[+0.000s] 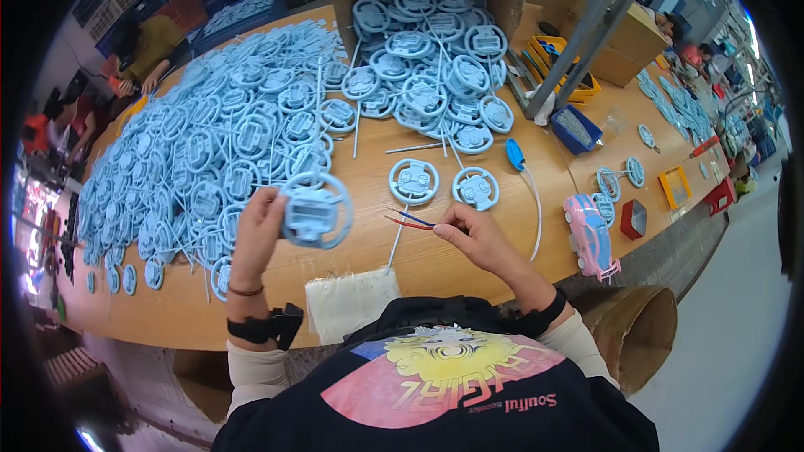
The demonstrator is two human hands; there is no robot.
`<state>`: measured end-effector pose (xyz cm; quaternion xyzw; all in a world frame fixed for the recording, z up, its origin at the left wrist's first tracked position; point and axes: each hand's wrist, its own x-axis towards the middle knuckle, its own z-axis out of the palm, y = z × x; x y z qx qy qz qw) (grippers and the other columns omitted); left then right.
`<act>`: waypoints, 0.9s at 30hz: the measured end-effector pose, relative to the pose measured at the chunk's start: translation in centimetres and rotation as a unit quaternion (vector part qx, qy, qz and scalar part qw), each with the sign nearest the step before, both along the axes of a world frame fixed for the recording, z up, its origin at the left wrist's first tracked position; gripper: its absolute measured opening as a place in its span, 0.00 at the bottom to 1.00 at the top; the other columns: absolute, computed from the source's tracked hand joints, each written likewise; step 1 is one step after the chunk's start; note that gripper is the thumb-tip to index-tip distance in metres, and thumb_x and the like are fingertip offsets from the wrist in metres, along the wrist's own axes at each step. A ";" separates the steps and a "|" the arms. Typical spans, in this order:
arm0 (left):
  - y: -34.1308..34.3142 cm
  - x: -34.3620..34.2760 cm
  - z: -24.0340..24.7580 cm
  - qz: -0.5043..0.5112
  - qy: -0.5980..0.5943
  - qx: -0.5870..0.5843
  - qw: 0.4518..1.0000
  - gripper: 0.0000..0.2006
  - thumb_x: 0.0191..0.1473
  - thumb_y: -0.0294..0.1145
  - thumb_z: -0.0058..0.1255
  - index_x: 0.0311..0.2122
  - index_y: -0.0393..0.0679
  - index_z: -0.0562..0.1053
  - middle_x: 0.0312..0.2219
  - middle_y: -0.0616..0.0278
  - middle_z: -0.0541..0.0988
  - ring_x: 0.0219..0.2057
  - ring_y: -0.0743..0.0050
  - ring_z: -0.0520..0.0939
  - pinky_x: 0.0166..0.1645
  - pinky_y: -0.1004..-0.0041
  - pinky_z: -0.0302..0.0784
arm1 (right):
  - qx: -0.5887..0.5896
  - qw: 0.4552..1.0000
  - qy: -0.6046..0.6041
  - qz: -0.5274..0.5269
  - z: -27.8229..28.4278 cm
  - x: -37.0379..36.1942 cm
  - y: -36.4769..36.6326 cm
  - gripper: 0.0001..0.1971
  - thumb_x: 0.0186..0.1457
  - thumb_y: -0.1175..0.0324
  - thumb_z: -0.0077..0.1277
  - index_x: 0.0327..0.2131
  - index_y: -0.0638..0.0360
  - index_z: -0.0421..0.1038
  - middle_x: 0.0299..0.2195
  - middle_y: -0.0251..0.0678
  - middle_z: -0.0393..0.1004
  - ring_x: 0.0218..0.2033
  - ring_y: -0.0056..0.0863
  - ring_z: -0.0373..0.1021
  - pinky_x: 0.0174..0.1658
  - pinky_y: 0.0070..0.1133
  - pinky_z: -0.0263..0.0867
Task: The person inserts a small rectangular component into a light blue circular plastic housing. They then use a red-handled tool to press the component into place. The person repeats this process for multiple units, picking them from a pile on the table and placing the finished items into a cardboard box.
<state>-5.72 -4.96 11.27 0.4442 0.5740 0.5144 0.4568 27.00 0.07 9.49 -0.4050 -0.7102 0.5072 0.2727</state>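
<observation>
My left hand (258, 230) grips a light blue toy steering wheel (310, 214) by its left rim and holds it above the table. Between the thumb and fingers of my right hand (476, 238) is a pair of tweezers (415, 224), with one red arm and one dark blue arm; its tips point left and stand apart. Just beyond it lie two more wheels, one (414, 182) with a pale stick running toward me and another (476, 189) close by my right fingers. A white cloth pad (352, 297) rests at the table's near edge.
Wheels are heaped in a large pile (218, 125) at left and spill from a cardboard box (339, 0) at the back. To the right are a blue bin (575, 128), a pink toy car (590, 234), a white cable (536, 209) and a metal post (607, 21). Other people work farther off.
</observation>
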 end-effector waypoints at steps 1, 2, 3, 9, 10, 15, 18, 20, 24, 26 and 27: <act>0.3 0.9 -0.4 -0.006 0.007 0.020 1.000 0.07 0.55 0.30 0.39 0.36 0.37 0.65 0.22 0.64 0.73 0.20 0.81 0.75 0.23 0.83 0.71 | 0.007 1.000 -0.007 0.003 0.7 -0.3 -0.1 0.10 0.50 0.63 0.50 0.26 0.60 0.65 0.17 0.30 0.66 0.19 0.18 0.62 0.23 0.18 0.57; 0.4 2.2 -0.6 -0.013 -0.006 0.003 1.000 0.07 0.54 0.30 0.41 0.35 0.37 0.65 0.21 0.63 0.73 0.19 0.80 0.75 0.23 0.83 0.71 | 0.033 0.999 -0.036 0.011 1.5 -0.7 -0.3 0.10 0.50 0.63 0.49 0.26 0.60 0.65 0.17 0.31 0.67 0.19 0.21 0.63 0.23 0.20 0.58; 0.6 3.0 -1.7 -0.023 -0.018 0.017 0.999 0.08 0.54 0.30 0.41 0.36 0.37 0.64 0.21 0.63 0.73 0.20 0.79 0.75 0.23 0.82 0.72 | 0.060 0.996 -0.064 0.017 2.3 -1.2 -0.5 0.10 0.50 0.62 0.49 0.26 0.59 0.66 0.18 0.33 0.68 0.20 0.24 0.65 0.23 0.22 0.58; 1.3 7.8 -3.1 -0.034 -0.102 -0.005 0.994 0.09 0.54 0.31 0.42 0.36 0.36 0.64 0.24 0.61 0.74 0.22 0.78 0.76 0.26 0.81 0.74 | 0.149 0.969 -0.195 0.004 2.4 -1.6 -0.1 0.12 0.49 0.59 0.48 0.26 0.58 0.66 0.18 0.38 0.69 0.20 0.35 0.67 0.24 0.26 0.60; 1.4 8.2 -3.2 -0.037 -0.115 -0.006 0.993 0.09 0.54 0.31 0.42 0.37 0.36 0.64 0.24 0.61 0.74 0.23 0.78 0.76 0.26 0.81 0.74 | 0.155 0.968 -0.199 -0.003 2.5 -1.5 -0.2 0.12 0.49 0.59 0.48 0.25 0.58 0.66 0.17 0.38 0.69 0.19 0.34 0.66 0.23 0.25 0.59; 1.4 9.5 -3.7 -0.042 -0.200 -0.026 0.978 0.11 0.54 0.31 0.43 0.39 0.37 0.64 0.28 0.61 0.74 0.26 0.77 0.76 0.30 0.78 0.76 | 0.145 0.980 -0.140 -0.005 1.7 -1.0 -0.3 0.12 0.49 0.60 0.49 0.24 0.59 0.66 0.17 0.37 0.68 0.18 0.30 0.65 0.23 0.24 0.59; 1.4 9.5 -4.1 -0.067 -0.242 -0.040 0.967 0.11 0.54 0.33 0.43 0.40 0.37 0.65 0.29 0.62 0.74 0.27 0.78 0.76 0.32 0.77 0.75 | 0.139 0.982 -0.127 0.000 1.7 -0.7 -0.4 0.11 0.49 0.61 0.49 0.24 0.59 0.66 0.16 0.36 0.68 0.18 0.29 0.65 0.23 0.23 0.59; 1.7 9.2 -4.8 -0.100 -0.263 -0.061 0.958 0.12 0.54 0.34 0.43 0.40 0.38 0.66 0.29 0.63 0.74 0.28 0.78 0.76 0.34 0.76 0.75 | 0.137 0.983 -0.123 0.009 1.9 -0.2 -0.4 0.11 0.48 0.62 0.49 0.24 0.59 0.66 0.16 0.35 0.68 0.18 0.28 0.65 0.23 0.22 0.59; 1.5 8.6 -4.3 -0.120 -0.253 -0.071 0.957 0.15 0.55 0.39 0.41 0.41 0.39 0.67 0.30 0.65 0.74 0.29 0.78 0.76 0.37 0.74 0.74 | 0.127 0.988 -0.085 0.025 1.3 -0.1 -0.1 0.10 0.48 0.63 0.50 0.25 0.60 0.66 0.17 0.35 0.68 0.19 0.26 0.65 0.23 0.21 0.59; 1.3 8.6 -4.4 -0.140 -0.299 -0.064 0.942 0.16 0.55 0.40 0.39 0.42 0.38 0.66 0.32 0.64 0.74 0.31 0.77 0.76 0.38 0.74 0.73 | 0.115 0.991 -0.064 0.033 0.3 -0.5 0.0 0.10 0.48 0.63 0.50 0.25 0.60 0.65 0.18 0.34 0.68 0.19 0.25 0.64 0.23 0.22 0.58; 1.3 8.9 -4.4 -0.148 -0.321 -0.061 0.933 0.17 0.56 0.41 0.39 0.43 0.38 0.66 0.33 0.64 0.74 0.32 0.76 0.76 0.39 0.74 0.73 | 0.107 0.992 -0.065 0.032 0.3 -0.3 -0.2 0.10 0.48 0.63 0.50 0.25 0.60 0.65 0.18 0.34 0.68 0.19 0.25 0.64 0.23 0.22 0.58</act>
